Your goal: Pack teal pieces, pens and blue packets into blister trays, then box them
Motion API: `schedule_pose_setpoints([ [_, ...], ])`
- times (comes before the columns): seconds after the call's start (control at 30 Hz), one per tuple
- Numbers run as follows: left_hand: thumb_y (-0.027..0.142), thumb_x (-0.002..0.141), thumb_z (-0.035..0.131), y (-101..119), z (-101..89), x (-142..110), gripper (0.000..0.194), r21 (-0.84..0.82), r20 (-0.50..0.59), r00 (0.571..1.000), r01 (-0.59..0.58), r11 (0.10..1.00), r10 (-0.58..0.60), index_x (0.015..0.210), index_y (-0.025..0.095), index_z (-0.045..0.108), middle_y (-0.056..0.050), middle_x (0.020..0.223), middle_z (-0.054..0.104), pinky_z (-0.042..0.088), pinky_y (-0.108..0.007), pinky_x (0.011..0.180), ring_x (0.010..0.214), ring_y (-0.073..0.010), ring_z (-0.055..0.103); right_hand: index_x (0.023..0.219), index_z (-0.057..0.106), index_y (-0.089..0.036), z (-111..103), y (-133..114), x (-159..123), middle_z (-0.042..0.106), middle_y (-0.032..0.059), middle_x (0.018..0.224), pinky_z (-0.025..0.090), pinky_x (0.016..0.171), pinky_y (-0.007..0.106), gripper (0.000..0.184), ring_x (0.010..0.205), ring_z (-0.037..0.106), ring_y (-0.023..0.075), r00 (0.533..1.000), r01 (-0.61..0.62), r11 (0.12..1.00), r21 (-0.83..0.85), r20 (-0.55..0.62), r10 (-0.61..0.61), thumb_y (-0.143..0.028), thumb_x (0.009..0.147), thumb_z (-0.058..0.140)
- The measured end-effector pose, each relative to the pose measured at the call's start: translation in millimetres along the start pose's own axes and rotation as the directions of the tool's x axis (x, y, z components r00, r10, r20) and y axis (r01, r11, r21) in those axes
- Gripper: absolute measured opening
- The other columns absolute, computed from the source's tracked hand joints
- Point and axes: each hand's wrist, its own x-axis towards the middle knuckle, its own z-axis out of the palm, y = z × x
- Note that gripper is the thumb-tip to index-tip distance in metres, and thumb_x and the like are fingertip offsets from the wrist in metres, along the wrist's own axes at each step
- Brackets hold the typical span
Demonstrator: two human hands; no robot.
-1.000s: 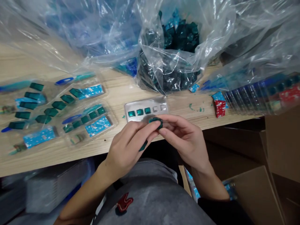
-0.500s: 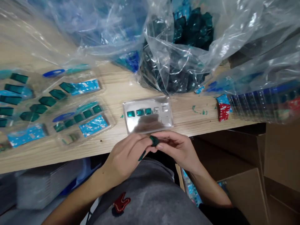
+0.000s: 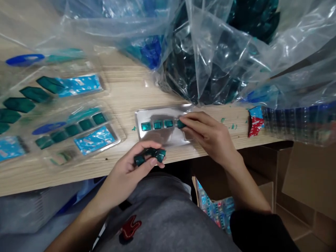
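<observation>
A clear plastic blister tray [image 3: 147, 117] lies near the table's front edge, with three teal square pieces [image 3: 156, 125] seated in a row of pockets. My right hand [image 3: 210, 134] pinches a fourth teal piece [image 3: 181, 124] at the pocket beside them. My left hand [image 3: 131, 171] hovers just in front of the table edge, fingers closed round several more teal pieces [image 3: 150, 155].
A big clear bag [image 3: 210, 59] of dark teal pieces stands behind the tray. Filled blister trays [image 3: 86, 131] with blue cards lie at the left. A red and blue packet [image 3: 256, 120] and stacked trays sit at the right. Cardboard boxes [image 3: 309, 182] stand below the table.
My hands have parted. The right hand carried one teal piece forward to the tray's fourth pocket, while the left stayed back at the table edge with the remaining pieces. The view shifted forward.
</observation>
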Motion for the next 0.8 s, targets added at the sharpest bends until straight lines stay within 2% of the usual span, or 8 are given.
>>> schedule_pose_setpoints([
  [0.13, 0.031, 0.086, 0.065, 2, -6.4, 2, 0.022, -0.006, -0.01, 1.0, 0.006, 1.0, -0.006, 0.107, 0.025, 0.064, 0.0, 0.085, 0.074, 0.055, -0.019, 0.077, 0.081, -0.0122, 0.071, 0.115, 0.067, -0.024, 7, 1, 6, 0.067, 0.0081, 0.115, 0.053, 0.089, 0.035, 0.028, 0.105, 0.063, 0.0207, 0.999, 0.037, 0.997, -0.067, 0.033, -0.035, -0.017, 0.092, 0.053],
  [0.3, 0.027, 0.087, 0.064, 6, -1.1, 3, 0.02, -0.107, -0.02, 0.988, -0.153, 0.982, 0.152, 0.106, 0.022, 0.064, -0.002, 0.081, 0.075, 0.06, -0.024, 0.071, 0.072, -0.0146, 0.073, 0.106, 0.07, -0.026, 20, 3, 14, 0.07, 0.0059, 0.103, 0.051, 0.086, 0.038, 0.021, 0.097, 0.063, 0.0231, 0.999, 0.014, 0.995, -0.098, 0.037, -0.01, -0.022, 0.091, 0.055],
  [0.4, 0.025, 0.086, 0.065, 12, 2.8, 0, 0.018, -0.084, -0.089, 0.968, -0.243, 0.966, 0.235, 0.104, 0.022, 0.064, -0.001, 0.077, 0.074, 0.061, -0.025, 0.068, 0.068, -0.0144, 0.072, 0.113, 0.068, -0.026, 16, -8, 10, 0.067, 0.0077, 0.113, 0.049, 0.091, 0.043, 0.025, 0.103, 0.061, 0.025, 0.998, -0.023, 0.997, -0.076, -0.06, 0.018, -0.023, 0.09, 0.058],
  [0.5, 0.021, 0.085, 0.065, 20, 6.6, -5, 0.015, 0.042, -0.132, 0.938, -0.318, 0.947, 0.321, 0.1, 0.023, 0.064, 0.001, 0.074, 0.073, 0.06, -0.024, 0.067, 0.067, -0.0134, 0.071, 0.123, 0.062, -0.029, 5, -32, -2, 0.064, 0.0071, 0.121, 0.05, 0.092, 0.04, 0.036, 0.107, 0.06, 0.0227, 0.992, -0.004, 0.992, 0.13, -0.124, 0.02, -0.025, 0.088, 0.063],
  [0.57, 0.02, 0.085, 0.066, 24, 9.7, -8, 0.012, 0.141, -0.108, 0.913, -0.378, 0.915, 0.394, 0.097, 0.023, 0.065, 0.003, 0.073, 0.072, 0.059, -0.022, 0.063, 0.065, -0.0123, 0.071, 0.123, 0.063, -0.03, -1, -48, -11, 0.066, 0.0046, 0.116, 0.053, 0.087, 0.034, 0.037, 0.102, 0.063, 0.0195, 0.998, 0.019, 0.941, 0.337, -0.059, 0.001, -0.027, 0.086, 0.066],
  [0.63, 0.019, 0.084, 0.067, 28, 13.8, -10, 0.011, 0.205, -0.092, 0.882, -0.438, 0.875, 0.463, 0.093, 0.023, 0.064, 0.004, 0.072, 0.07, 0.058, -0.02, 0.059, 0.063, -0.0112, 0.069, 0.117, 0.066, -0.029, -2, -59, -17, 0.069, 0.0032, 0.109, 0.054, 0.085, 0.031, 0.031, 0.098, 0.065, 0.0171, 1.0, 0.02, 0.889, 0.457, -0.024, -0.01, -0.023, 0.086, 0.066],
  [0.73, 0.02, 0.085, 0.065, 30, 22.6, -12, 0.006, 0.201, -0.092, 0.84, -0.51, 0.836, 0.535, 0.088, 0.022, 0.06, 0.003, 0.078, 0.067, 0.056, -0.02, 0.054, 0.055, -0.0083, 0.065, 0.105, 0.07, -0.025, 2, -66, -22, 0.07, 0.0027, 0.098, 0.054, 0.081, 0.028, 0.022, 0.092, 0.065, 0.0149, 0.993, 0.021, 0.832, 0.554, -0.106, 0.046, -0.016, 0.086, 0.065],
  [0.8, 0.021, 0.088, 0.06, 31, 29.7, -13, 0.004, 0.12, -0.023, 0.835, -0.543, 0.831, 0.55, 0.086, 0.021, 0.057, 0.003, 0.078, 0.064, 0.054, -0.019, 0.05, 0.049, -0.0065, 0.062, 0.097, 0.071, -0.023, 6, -66, -25, 0.069, 0.002, 0.09, 0.054, 0.072, 0.025, 0.014, 0.081, 0.065, 0.0126, 0.979, -0.003, 0.73, 0.683, -0.148, 0.142, -0.017, 0.085, 0.066],
])
